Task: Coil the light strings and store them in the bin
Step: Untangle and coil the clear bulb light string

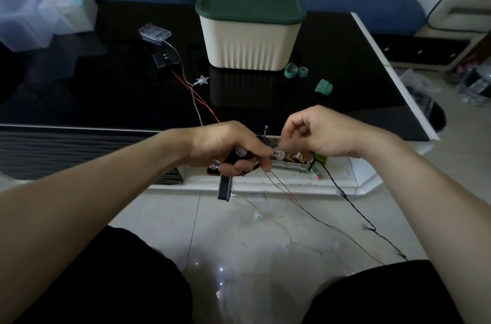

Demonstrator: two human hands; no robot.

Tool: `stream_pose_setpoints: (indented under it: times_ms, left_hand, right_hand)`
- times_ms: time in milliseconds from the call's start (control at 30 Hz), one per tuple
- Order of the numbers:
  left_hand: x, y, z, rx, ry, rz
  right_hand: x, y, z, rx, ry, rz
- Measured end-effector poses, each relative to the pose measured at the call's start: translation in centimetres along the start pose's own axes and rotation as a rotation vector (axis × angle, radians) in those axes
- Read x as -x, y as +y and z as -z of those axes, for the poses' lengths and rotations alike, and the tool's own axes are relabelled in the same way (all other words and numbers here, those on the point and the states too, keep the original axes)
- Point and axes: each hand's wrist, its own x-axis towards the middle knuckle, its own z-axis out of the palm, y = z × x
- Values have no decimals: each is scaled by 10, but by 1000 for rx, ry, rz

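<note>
Tension matters: your left hand (228, 149) grips the coiled bundle (240, 156), your right hand (305, 135) pinches the wire (292, 197); feed even loops.

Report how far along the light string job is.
Nothing looks stored: the bin stands on the table with its green lid on. In hand: the left hand grips a small bundle of bulbs and a black battery box, and the right hand pinches the wire. Left: strings trailing on the floor and the star string on the table.
</note>
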Motion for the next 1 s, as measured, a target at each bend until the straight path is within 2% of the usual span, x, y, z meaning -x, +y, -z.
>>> stream_pose_setpoints:
  times_ms: [100, 200, 333, 500, 667, 867, 1000]
  left_hand:
    - [-1, -1, 2, 63, -32, 14]
    - [-1, 0, 2, 175, 2, 25]
    - [-4, 2, 2, 403, 169, 49]
    - [-10, -1, 0, 466, 358, 13]
    - [-12, 0, 1, 534, 435, -12]
    - [-7, 0, 3, 569, 300, -41]
    - [-5, 1, -1, 565, 171, -72]
  right_hand:
    - [-3, -4, -4, 27, 104, 59]
    - [-4, -5, -4, 93, 161, 57]
    - [-4, 0, -2, 81, 205, 20]
    - [-1, 1, 1, 72, 233, 48]
    - [-3, -2, -5, 39, 211, 83]
    - [-15, -1, -37, 76, 179, 23]
    - [-22, -5, -53, 138, 234, 74]
